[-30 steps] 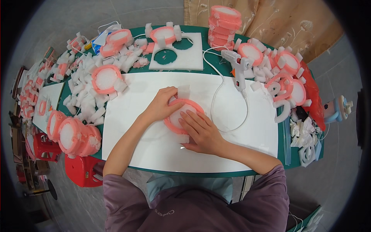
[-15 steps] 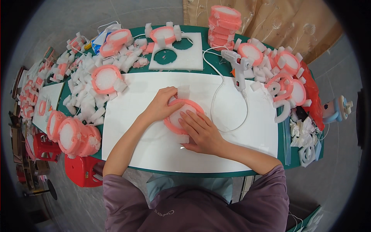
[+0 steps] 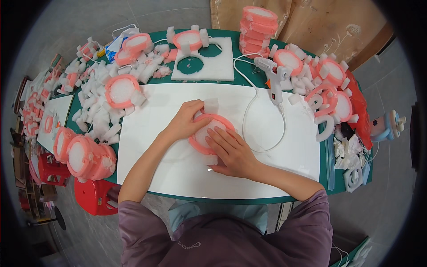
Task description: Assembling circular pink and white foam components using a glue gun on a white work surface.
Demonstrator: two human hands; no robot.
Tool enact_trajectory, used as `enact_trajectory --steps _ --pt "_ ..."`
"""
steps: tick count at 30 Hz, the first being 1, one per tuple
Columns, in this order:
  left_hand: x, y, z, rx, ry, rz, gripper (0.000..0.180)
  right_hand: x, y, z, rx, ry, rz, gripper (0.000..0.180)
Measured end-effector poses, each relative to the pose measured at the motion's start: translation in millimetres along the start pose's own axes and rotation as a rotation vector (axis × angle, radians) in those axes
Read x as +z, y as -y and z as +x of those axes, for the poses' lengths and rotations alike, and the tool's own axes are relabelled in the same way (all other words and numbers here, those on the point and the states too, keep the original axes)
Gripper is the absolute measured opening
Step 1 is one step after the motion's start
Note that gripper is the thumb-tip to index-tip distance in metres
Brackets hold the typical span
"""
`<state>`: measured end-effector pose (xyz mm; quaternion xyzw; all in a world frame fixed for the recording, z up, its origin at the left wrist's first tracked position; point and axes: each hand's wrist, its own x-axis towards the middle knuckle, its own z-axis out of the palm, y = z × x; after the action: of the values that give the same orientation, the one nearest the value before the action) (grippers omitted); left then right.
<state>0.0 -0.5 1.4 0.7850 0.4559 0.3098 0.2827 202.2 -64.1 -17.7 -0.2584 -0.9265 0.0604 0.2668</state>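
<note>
A pink foam ring [image 3: 212, 119] with a white foam disc inside lies flat on the white board [image 3: 284, 155] in the middle of the green table. My left hand [image 3: 187, 121] grips the ring's left rim, with a small white foam block [image 3: 211, 106] by the fingertips at the ring's top. My right hand [image 3: 231, 151] lies flat on the ring's lower right part, fingers pressing on the white disc. Another small white foam block [image 3: 211, 160] sits under the ring's lower edge beside my right thumb.
A white glue gun [image 3: 273, 73] with its cord lies at the board's far right. Finished pink-and-white rings are stacked at the back [image 3: 257, 24], right [image 3: 331, 71] and left [image 3: 84, 155]. White foam scraps [image 3: 95, 118] are heaped left. A red stool [image 3: 91, 196] stands below.
</note>
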Motion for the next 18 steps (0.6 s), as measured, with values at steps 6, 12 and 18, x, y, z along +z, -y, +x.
enact_trajectory --steps 6,12,18 --pt "1.2 1.8 0.4 0.019 -0.001 -0.007 0.028 1.5 -0.7 -0.7 -0.003 -0.005 0.000 0.070" --pt "1.9 4.5 -0.2 0.034 -0.018 -0.006 0.028 1.3 -0.6 -0.2 -0.009 -0.001 -0.005 0.071" --pt "0.7 0.2 0.3 0.023 -0.010 -0.019 0.027 0.1 -0.1 -0.9 0.022 0.024 -0.005 0.072"
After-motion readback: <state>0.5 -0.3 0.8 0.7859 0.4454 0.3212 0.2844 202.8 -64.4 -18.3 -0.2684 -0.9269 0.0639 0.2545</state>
